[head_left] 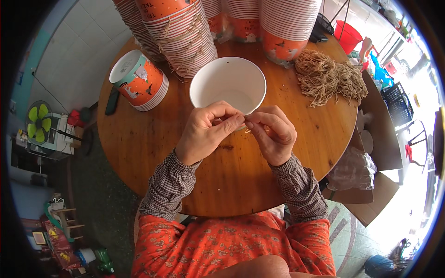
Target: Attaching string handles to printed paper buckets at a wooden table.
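Observation:
A white paper bucket (227,83) stands in front of me with its open mouth tilted toward me. At its near rim my left hand (208,132) and my right hand (273,134) meet, thumbs and forefingers pinched together. Between the fingertips is a thin piece of tan twine (248,130), a small loop of it hanging below my right fingers. The fingers hide most of the twine, and I cannot tell how it joins the bucket. A small dark hole shows in the bucket's far wall near the rim.
Nested orange buckets (139,81) stand upside down at the left. Tall stacks of buckets (185,41), some with twine handles, line the far edge of the round wooden table (222,185). A bundle of loose twine (329,76) lies at the right. Beside the table is a cardboard box (384,134).

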`<state>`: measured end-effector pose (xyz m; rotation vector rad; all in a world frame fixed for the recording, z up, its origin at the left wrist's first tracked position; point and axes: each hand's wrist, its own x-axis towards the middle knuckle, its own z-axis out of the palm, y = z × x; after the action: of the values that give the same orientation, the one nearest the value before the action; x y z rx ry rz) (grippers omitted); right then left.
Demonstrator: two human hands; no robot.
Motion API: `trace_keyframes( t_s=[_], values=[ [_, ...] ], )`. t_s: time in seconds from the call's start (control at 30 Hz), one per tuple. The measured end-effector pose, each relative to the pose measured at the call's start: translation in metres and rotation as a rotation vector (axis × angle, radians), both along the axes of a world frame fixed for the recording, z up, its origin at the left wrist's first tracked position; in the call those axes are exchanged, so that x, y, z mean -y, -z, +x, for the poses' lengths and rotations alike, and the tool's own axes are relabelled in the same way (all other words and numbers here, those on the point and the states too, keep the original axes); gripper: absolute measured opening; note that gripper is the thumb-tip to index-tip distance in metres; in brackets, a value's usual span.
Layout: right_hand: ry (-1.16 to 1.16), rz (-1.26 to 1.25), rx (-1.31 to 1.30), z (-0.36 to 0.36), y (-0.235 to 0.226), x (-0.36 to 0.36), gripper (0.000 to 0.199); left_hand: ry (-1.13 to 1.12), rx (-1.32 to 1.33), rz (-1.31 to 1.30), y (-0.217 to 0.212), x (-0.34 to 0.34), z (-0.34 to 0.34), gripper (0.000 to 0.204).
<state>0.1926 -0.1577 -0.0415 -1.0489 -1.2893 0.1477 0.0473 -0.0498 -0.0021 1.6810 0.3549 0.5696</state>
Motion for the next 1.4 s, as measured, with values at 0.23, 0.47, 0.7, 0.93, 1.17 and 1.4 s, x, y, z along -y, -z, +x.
trace_keyframes(
  t_s=[0.23,0.47,0.7,0.93,1.17,1.4],
  values=[
    [-0.082,-0.050,-0.242,0.000,0.003,-0.002,0.010,-0.035,0.050,0.078,-0.001,0.005,0.001,0.012],
    [-0.314,-0.269,-0.554,0.001,0.000,0.001,0.006,-0.111,0.039,0.314,-0.002,0.005,0.002,0.013],
    [-0.245,-0.154,-0.492,-0.006,0.000,0.000,0.013,-0.155,0.049,0.226,0.000,0.005,0.002,0.012],
    [-0.016,-0.034,-0.046,0.000,0.006,-0.001,0.016,-0.143,0.023,0.235,-0.006,0.011,0.004,0.011],
    [-0.296,-0.266,-0.602,-0.003,-0.004,0.001,0.004,-0.192,0.092,0.372,-0.002,0.006,0.004,0.010],
    [-0.334,-0.274,-0.623,0.002,-0.002,0.001,0.005,-0.203,0.082,0.271,-0.005,0.010,0.005,0.008]
  ],
)
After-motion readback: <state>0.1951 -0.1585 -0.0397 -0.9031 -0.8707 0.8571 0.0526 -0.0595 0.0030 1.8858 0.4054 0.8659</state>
